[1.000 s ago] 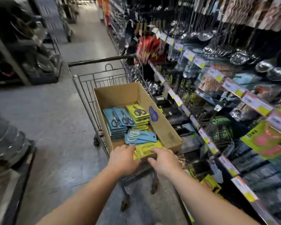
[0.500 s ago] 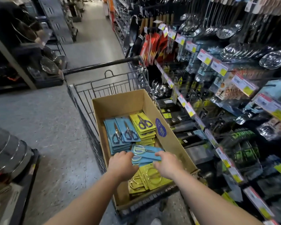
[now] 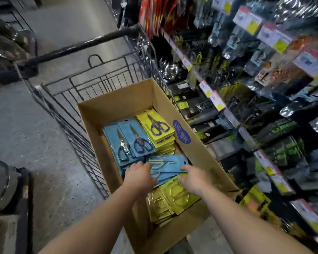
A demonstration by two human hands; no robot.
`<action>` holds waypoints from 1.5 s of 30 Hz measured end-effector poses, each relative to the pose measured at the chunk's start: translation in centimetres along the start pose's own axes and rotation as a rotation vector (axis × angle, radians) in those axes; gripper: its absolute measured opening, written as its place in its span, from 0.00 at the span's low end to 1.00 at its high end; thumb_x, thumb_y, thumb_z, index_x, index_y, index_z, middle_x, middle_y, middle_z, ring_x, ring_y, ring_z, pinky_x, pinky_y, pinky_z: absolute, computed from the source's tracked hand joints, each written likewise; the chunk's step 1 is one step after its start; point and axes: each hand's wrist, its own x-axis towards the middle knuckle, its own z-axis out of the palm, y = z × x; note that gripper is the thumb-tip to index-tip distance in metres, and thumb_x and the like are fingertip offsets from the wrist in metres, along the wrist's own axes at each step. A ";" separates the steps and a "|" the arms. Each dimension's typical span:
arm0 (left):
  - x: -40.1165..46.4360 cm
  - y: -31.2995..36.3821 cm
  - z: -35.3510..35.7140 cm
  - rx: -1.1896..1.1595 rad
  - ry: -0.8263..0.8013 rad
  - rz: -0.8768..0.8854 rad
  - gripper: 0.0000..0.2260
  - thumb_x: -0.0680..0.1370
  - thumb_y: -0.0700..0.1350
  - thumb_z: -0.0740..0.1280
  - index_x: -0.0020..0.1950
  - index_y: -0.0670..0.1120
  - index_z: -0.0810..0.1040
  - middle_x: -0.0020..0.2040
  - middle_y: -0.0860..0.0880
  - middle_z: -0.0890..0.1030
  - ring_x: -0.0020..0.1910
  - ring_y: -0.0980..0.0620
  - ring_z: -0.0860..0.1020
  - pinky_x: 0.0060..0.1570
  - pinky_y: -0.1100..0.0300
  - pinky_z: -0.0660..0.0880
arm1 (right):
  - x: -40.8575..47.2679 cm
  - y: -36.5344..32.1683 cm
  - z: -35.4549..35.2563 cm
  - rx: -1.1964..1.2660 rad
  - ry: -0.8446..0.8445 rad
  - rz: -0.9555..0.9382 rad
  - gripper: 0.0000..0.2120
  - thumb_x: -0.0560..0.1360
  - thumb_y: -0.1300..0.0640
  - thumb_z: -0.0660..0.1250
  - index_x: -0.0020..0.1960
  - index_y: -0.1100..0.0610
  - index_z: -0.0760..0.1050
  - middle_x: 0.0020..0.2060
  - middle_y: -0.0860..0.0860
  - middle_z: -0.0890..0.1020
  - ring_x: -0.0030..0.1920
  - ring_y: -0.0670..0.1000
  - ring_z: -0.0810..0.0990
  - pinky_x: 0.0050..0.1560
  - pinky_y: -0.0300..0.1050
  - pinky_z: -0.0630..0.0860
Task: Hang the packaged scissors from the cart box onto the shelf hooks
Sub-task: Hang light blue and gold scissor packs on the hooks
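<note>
Store aisle, with a wire cart (image 3: 92, 92) on the left and hook shelves (image 3: 246, 99) on the right. We judge the task at an early stage: the box (image 3: 206, 158) in the cart holds full stacks of blue and yellow scissor packs (image 3: 154, 131), and none is in transit to the hooks. We see both hands over the near blue packs (image 3: 171, 165): the left hand (image 3: 140, 174) rests curled on their left end, the right hand (image 3: 193, 178) touches their right edge; whether either has actually gripped them we cannot tell.

grey speckled floor (image 3: 26, 129) | red packets (image 3: 154, 13) hanging far right | steel pots (image 3: 4, 182) stacked near left
</note>
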 end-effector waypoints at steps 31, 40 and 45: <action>8.1 0.0 5.4 0.180 -0.120 0.276 0.33 0.71 0.67 0.66 0.71 0.52 0.68 0.64 0.48 0.76 0.64 0.45 0.72 0.63 0.50 0.66 | 8.8 -0.5 8.8 1.360 0.004 0.654 0.05 0.80 0.56 0.66 0.53 0.58 0.75 0.50 0.57 0.83 0.46 0.57 0.84 0.42 0.50 0.81; 11.4 -0.9 6.7 -0.229 -0.140 -0.049 0.27 0.79 0.56 0.66 0.75 0.49 0.66 0.72 0.45 0.69 0.70 0.41 0.66 0.68 0.48 0.64 | 8.5 2.5 11.2 1.173 0.066 0.759 0.13 0.71 0.60 0.62 0.54 0.56 0.77 0.49 0.55 0.84 0.47 0.60 0.83 0.52 0.61 0.81; 11.4 -0.5 7.4 -0.108 -0.156 -0.093 0.39 0.73 0.60 0.72 0.77 0.47 0.61 0.71 0.42 0.66 0.70 0.39 0.65 0.69 0.46 0.63 | 8.0 2.7 10.7 1.165 0.034 0.765 0.11 0.73 0.60 0.65 0.55 0.55 0.77 0.49 0.55 0.84 0.47 0.59 0.84 0.50 0.60 0.82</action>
